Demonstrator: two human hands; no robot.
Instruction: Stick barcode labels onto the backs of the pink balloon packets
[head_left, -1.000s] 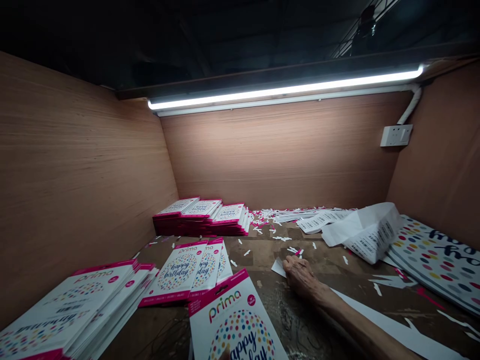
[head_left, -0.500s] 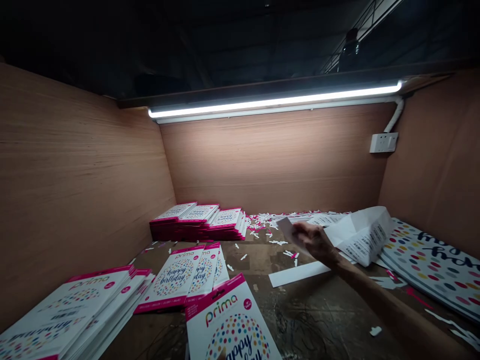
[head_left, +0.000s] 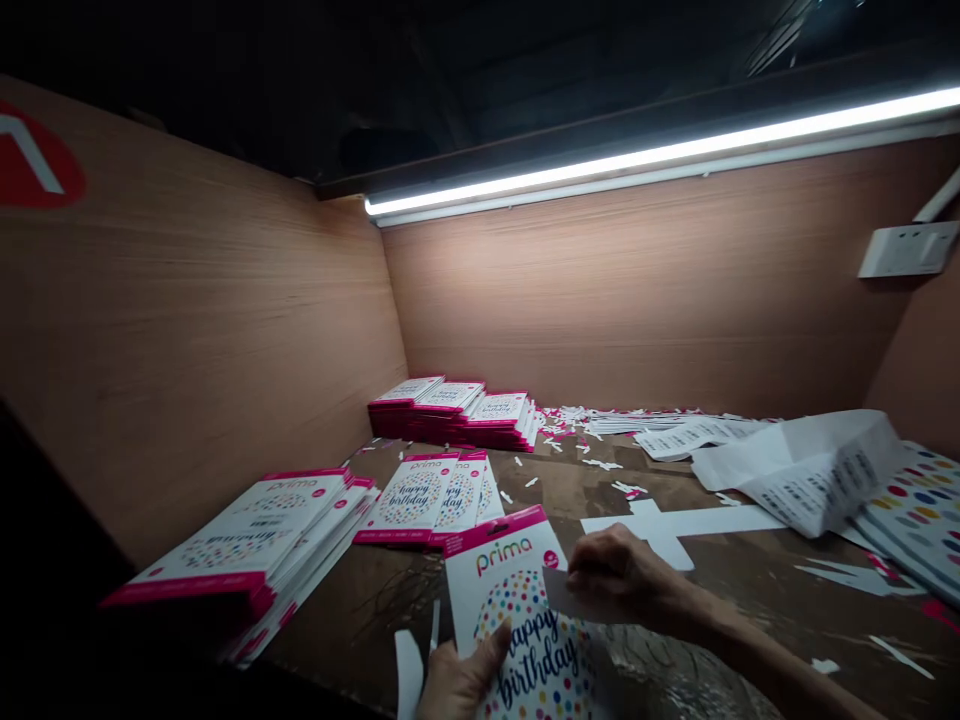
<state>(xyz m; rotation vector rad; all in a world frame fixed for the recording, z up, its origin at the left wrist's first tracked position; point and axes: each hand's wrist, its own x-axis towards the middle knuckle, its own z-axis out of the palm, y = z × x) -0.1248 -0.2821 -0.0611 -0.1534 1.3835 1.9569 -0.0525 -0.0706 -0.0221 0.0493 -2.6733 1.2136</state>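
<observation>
My left hand (head_left: pixel 469 675) is at the bottom, thumb pressed on the front of a white and pink "prima happy birthday" packet (head_left: pixel 517 640), which is tilted up toward me. Over the packet's right side, my right hand (head_left: pixel 619 575) pinches a small pale slip of paper (head_left: pixel 559 592). Whether the slip touches the packet I cannot tell. Behind the right hand, a long white paper strip (head_left: pixel 724 520) lies on the table, crossed by a shorter white piece (head_left: pixel 664 545).
Stacked packets stand at the left (head_left: pixel 247 530) and against the back wall (head_left: pixel 457 410); a few fanned packets (head_left: pixel 412 498) lie between. A crumpled printed sheet (head_left: pixel 810 465) and a dotted round sheet (head_left: pixel 915 530) are at the right. Paper scraps litter the table.
My right hand has moved from beside the crumpled sheet to the packet, carrying a slip. A short white piece now lies across the strip. My left thumb shows on the packet; the view has turned left.
</observation>
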